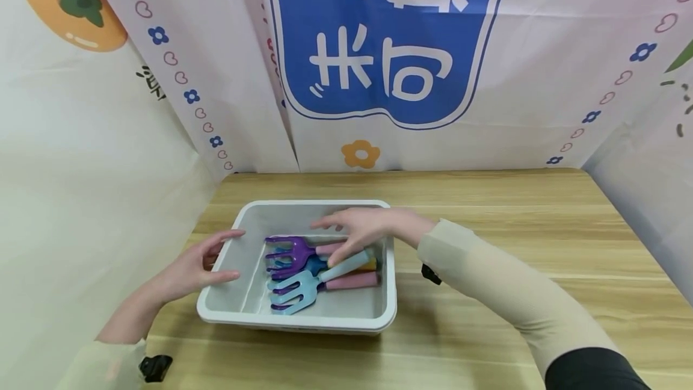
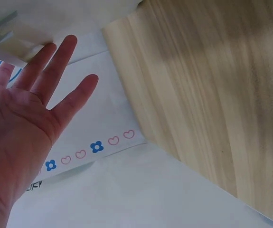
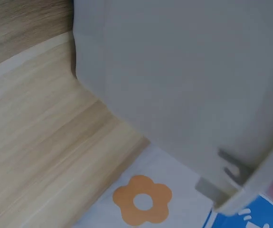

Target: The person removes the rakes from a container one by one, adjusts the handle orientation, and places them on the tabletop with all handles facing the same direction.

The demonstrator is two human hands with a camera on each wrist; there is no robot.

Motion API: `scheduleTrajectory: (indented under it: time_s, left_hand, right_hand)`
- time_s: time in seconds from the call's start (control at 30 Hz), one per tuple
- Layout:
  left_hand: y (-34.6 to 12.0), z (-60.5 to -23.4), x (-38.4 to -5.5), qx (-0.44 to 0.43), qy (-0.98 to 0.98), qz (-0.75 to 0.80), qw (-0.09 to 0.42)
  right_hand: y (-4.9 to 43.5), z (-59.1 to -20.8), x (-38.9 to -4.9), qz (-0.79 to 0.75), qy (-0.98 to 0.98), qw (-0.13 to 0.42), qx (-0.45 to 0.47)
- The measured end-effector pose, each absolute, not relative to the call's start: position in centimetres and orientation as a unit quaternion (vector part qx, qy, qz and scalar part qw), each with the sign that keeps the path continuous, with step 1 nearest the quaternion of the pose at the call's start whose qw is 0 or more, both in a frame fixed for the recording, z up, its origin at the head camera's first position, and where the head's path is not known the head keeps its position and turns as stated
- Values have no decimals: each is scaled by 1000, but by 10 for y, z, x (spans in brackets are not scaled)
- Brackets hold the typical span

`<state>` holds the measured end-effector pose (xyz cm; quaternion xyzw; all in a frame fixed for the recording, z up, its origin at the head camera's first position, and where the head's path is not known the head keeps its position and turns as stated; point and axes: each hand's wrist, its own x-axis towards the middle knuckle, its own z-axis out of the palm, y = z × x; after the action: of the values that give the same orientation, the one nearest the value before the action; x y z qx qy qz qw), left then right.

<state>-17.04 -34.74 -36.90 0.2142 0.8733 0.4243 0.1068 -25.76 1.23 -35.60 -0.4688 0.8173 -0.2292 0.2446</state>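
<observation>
A light grey plastic bin (image 1: 243,322) holds several toy garden forks, piled with tines to the left. On top lie a purple fork (image 1: 295,251) with a pink handle and a light blue fork (image 1: 307,289). My right hand (image 1: 360,229) reaches over the far right rim, thumb and fingers apart, the thumb tip over the handles. At the left rim is my left hand (image 1: 189,266), its thumb and fingers spread around the edge. In the left wrist view that hand (image 2: 22,114) shows its palm and extended fingers close by the bin's underside.
The bin stands on a wood-grain table (image 1: 487,330), toward its left side. Behind it hangs a printed white sheet (image 1: 520,95) with a blue sign and an orange flower (image 1: 346,154). In the right wrist view the bin's outer wall (image 3: 183,80) fills much of the frame.
</observation>
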Motion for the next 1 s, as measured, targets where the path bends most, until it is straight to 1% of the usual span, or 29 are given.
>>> scheduleTrajectory:
  time_s: [0.23,0.37,0.5,0.77,1.0]
  left_hand:
    - [-346,-370,-170,207,877,423,101]
    - [-347,-371,-169,199,878,423,103]
    - [-347,-370,-168,194,880,422,102]
    - [-345,-369,-169,192,884,414,103]
    - [-346,-372,-169,181,890,406,102]
  right_hand:
    - [1,-368,-256,-204,827,276,-446]
    - [-5,-375,-256,-189,823,282,-456]
    - [-10,-378,-256,-182,815,300,-462]
    - [-14,-383,-259,-157,821,332,-437]
    - [-19,-387,-254,-111,833,336,-426]
